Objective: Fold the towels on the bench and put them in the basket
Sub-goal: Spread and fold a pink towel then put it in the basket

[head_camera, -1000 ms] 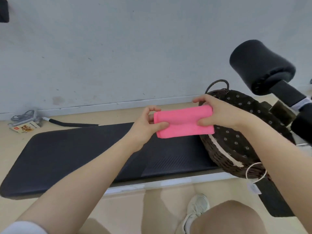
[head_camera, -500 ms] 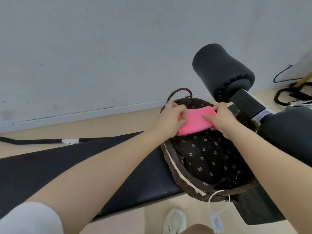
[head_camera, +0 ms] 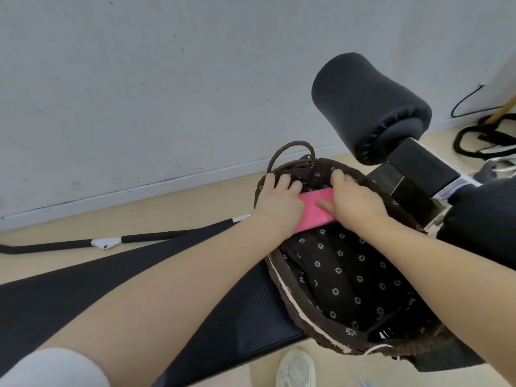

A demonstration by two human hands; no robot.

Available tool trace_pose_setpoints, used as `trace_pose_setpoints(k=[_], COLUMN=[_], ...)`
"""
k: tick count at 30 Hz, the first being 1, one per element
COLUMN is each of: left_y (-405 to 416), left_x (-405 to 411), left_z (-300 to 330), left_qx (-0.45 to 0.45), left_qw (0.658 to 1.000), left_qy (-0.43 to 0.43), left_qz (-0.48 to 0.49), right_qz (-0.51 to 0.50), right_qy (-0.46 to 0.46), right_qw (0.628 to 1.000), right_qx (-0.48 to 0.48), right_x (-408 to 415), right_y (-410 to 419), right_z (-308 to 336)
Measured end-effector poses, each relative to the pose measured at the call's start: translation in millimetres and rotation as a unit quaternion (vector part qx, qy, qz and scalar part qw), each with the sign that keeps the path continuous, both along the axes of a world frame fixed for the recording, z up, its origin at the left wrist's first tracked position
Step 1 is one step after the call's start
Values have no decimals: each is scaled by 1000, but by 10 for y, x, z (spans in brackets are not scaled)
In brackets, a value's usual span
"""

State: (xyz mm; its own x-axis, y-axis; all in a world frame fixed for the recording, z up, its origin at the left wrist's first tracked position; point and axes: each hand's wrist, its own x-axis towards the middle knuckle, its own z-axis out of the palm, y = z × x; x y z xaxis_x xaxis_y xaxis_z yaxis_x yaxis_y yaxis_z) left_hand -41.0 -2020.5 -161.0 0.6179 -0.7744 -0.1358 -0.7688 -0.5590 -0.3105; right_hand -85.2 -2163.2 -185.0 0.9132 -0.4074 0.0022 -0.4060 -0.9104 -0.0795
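A folded pink towel (head_camera: pixel 314 212) lies inside the dark wicker basket (head_camera: pixel 312 319), against its far wall, on the flower-print lining. My left hand (head_camera: pixel 279 203) holds the towel's left end and my right hand (head_camera: pixel 354 202) holds its right end, thumb on top. Both hands are down inside the basket and hide much of the towel. The basket stands on the right end of the black padded bench (head_camera: pixel 229 317). No other towel shows on the bench.
A thick black foam roller (head_camera: pixel 365 107) on the bench's post rises just behind and right of the basket. A black bar (head_camera: pixel 150 237) lies on the floor by the grey wall. Black cables (head_camera: pixel 485 138) sit at far right. My white shoe (head_camera: pixel 296 368) is below the bench edge.
Both hands carried the folded pink towel from above the bench rightward and lowered it into the basket. The view has swung right and closer to the basket.
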Motion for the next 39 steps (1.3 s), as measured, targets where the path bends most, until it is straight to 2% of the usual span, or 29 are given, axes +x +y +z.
trace_pose_setpoints(k=[2,4,6,7,9,11,15,17,19,22,24,27,33,39], left_y=[23,85,172,210,242,203,60,95,253,687,1026,1533,2594,3522], left_x=[12,30,54,60,48,30,-33,-51,-41,-29,-47,-123,-306,-294], left_z=[69,116,134,128,113,93,52,96,172,322,373,401,216,-290], left_qx=[45,84,120,130,152,193,281,232,99,-72,-119,-151,-184,-202], left_qw=[998,993,983,978,972,965,945,959,981,984,983,975,957,935], left_qy=[31,82,141,161,177,176,151,156,168,144,129,163,174,182], left_qz=[-9,-9,-1,1,4,14,70,45,-18,-72,-54,27,141,227], right_qz=[63,157,241,252,223,196,153,142,131,104,91,121,252,279], right_qy=[-27,-17,88,152,261,332,362,362,317,115,25,-31,-28,29], right_qw=[989,974,956,948,937,922,919,920,939,987,995,992,967,958], right_qx=[-130,-160,-145,-124,-59,-28,-29,-33,-31,-47,-17,10,37,56], right_x=[-32,-63,-112,-145,-195,-194,-102,-53,-42,-143,-255,-339,-352,-155], right_y=[57,87,134,162,191,192,250,302,368,565,821,1333,2469,3144], right_z=[92,162,156,136,110,92,103,184,335,558,690,856,607,138])
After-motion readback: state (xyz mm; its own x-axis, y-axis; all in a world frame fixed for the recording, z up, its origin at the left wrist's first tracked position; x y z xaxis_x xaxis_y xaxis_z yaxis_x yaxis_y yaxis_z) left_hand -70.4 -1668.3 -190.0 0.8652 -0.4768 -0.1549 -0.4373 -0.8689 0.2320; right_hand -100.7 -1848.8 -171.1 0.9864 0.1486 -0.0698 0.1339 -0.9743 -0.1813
